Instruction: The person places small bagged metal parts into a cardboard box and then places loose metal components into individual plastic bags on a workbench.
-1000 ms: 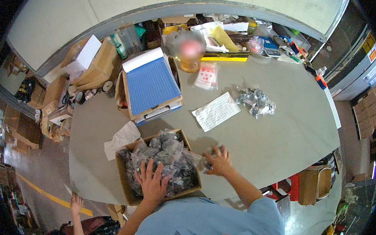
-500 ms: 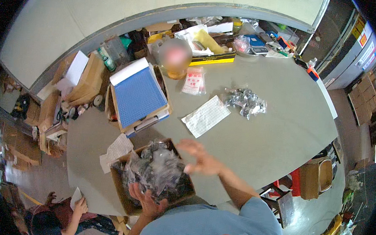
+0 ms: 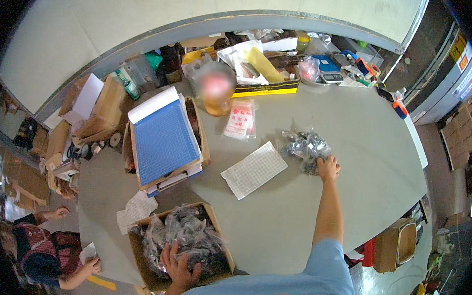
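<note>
right hand (image 3: 328, 168) out across the grey table (image 3: 274, 225), left hand (image 3: 177, 263) down in the carton.

our right hand lies at the near edge of the pile of small clear bags (image 3: 305, 145), fingers curled over the nearest bags; whether it grips one we cannot tell. our left hand rests spread and flat on the bagged parts filling the cardboard box (image 3: 138, 255) at the table's near edge. to do this well, we judge, we should pinch a single bag cleanly, keep clear of the gridded sheet (image 3: 254, 169) just beside the pile, and steady the box with the left.
</note>
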{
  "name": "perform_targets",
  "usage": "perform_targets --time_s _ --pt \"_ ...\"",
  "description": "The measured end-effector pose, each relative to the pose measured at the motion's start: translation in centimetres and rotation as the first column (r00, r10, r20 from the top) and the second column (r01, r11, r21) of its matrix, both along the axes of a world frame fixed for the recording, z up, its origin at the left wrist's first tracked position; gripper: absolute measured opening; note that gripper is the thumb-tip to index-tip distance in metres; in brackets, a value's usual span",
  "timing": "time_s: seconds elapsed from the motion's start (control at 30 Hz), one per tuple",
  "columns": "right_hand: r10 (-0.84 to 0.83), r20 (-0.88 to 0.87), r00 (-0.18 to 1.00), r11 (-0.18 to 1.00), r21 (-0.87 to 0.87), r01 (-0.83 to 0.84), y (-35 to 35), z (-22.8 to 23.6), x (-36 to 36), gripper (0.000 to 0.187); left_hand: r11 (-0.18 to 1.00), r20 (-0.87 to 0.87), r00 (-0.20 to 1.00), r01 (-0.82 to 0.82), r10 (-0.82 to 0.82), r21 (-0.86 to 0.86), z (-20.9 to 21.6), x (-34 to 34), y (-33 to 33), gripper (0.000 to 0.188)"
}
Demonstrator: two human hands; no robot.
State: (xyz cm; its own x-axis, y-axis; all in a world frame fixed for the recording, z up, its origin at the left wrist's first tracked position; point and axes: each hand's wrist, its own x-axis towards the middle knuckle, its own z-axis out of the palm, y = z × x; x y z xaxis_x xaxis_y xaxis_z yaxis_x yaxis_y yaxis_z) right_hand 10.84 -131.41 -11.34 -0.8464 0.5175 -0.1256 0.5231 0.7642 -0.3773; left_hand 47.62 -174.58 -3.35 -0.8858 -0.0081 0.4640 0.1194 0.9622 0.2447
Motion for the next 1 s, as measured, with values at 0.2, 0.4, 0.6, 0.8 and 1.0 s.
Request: perform_targets --time_s 0.2,0.4,0.6,0.8,1.0 --pt "0.085 -0.379 0.921 0.996 0.042 -0.075 0.4 -4.8 10.6 0.029 0.999 0.048 0.998 0.038 -0.038 0.0 -0.1 -0.3 0.0 0.06" --pt "0.606 -0.088 0.79 0.706 -0.398 -0.586 -6.8 0.1 15.8 0.035 1.0 -0.008 1.0 0.016 -0.016 0.004 -1.0 -0.4 -0.3 0.062" --pt "0.349 -0.249 0.904 0.936 0.138 -0.324 -5.6 1.4 1.4 0.052 0.999 0.011 0.999 0.048 -0.047 -0.004 -0.6 -0.8 -0.6 0.062" --pt "0.319 -0.202 0.926 0.944 0.15 -0.293 -4.9 -3.4 0.4 0.037 1.0 0.007 1.0 0.02 -0.02 0.023 -0.4 -0.4 0.0 0.059" --pt "0.489 -0.181 0.853 0.842 -0.157 -0.516 -5.8 -4.1 11.6 0.029 0.999 0.019 0.999 0.041 -0.041 0.014 -0.7 -0.6 -0.3 0.058"
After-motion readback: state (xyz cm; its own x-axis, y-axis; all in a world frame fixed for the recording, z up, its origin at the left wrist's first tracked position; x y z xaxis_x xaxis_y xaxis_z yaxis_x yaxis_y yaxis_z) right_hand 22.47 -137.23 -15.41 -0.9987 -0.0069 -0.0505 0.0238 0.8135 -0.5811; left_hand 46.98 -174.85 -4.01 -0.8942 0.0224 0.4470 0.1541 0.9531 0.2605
